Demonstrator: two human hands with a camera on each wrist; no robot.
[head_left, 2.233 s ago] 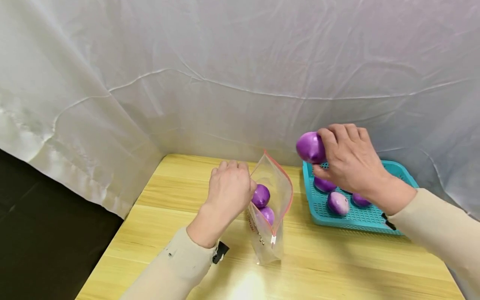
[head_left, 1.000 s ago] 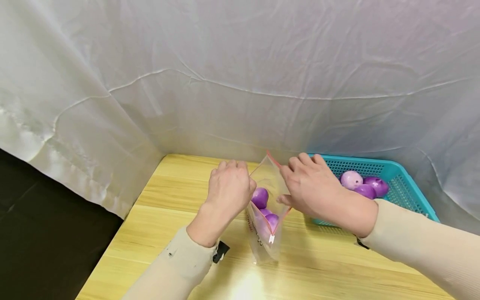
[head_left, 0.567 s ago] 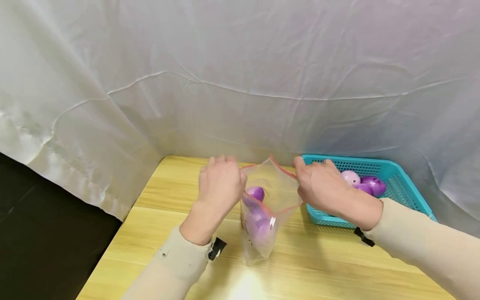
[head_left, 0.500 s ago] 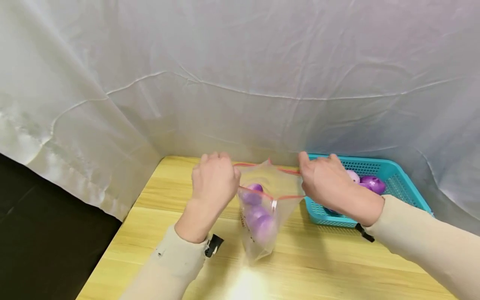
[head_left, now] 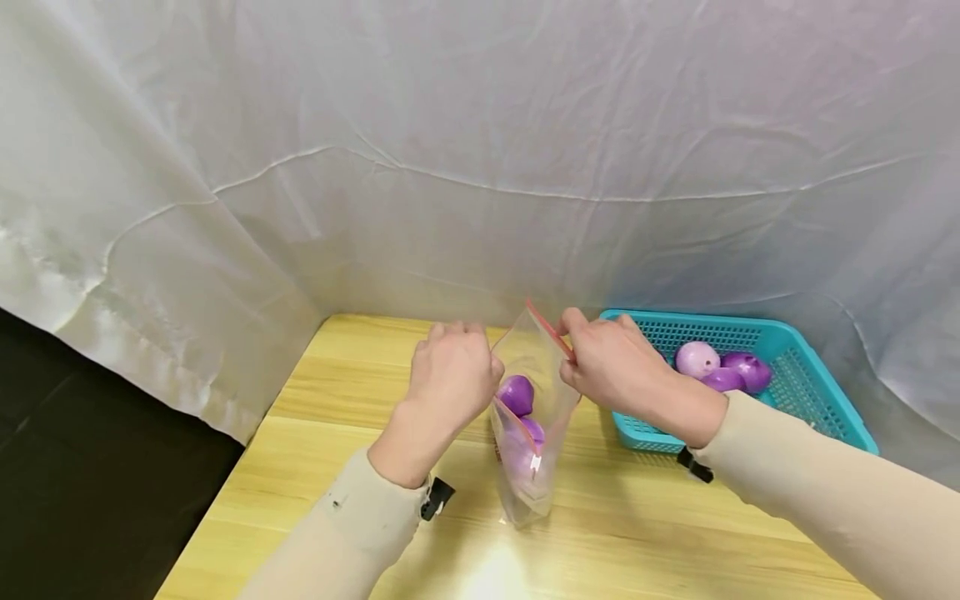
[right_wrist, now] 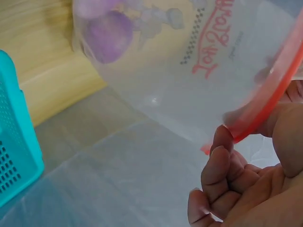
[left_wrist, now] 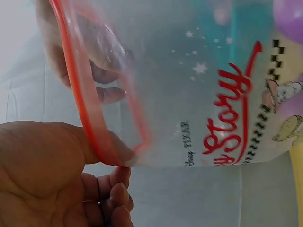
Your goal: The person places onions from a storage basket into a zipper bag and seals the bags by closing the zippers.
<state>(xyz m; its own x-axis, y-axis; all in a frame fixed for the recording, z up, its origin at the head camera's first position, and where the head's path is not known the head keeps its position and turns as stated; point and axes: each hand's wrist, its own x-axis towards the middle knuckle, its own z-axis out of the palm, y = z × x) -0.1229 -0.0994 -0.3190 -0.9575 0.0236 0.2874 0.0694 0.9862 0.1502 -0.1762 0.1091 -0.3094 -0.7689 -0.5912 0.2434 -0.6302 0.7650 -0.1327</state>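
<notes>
A translucent slider bag (head_left: 525, 500) with a red rim and a white slider (head_left: 536, 463) stands on the table, its mouth spread apart. Inside it are several purple onions (head_left: 516, 395). My left hand (head_left: 453, 371) pinches the left side of the rim; in the left wrist view the thumb (left_wrist: 80, 142) lies over the red edge. My right hand (head_left: 618, 362) grips the opposite side, and the right wrist view shows its fingers (right_wrist: 220, 163) at the red band (right_wrist: 262, 111). Red lettering (left_wrist: 229, 111) and cartoon figures are printed on the bag.
Right of the bag, a turquoise plastic basket (head_left: 806, 367) holds more onions, one of them pale (head_left: 697, 358). The wooden table (head_left: 300, 475) ends at the left, beside a dark area. A pale sheet (head_left: 465, 250) hangs behind the table.
The right hand carried an onion from above the basket to the bag, let it go inside, then took hold of the rim. The bag mouth was pulled wide, then narrowed as both hands came closer.
</notes>
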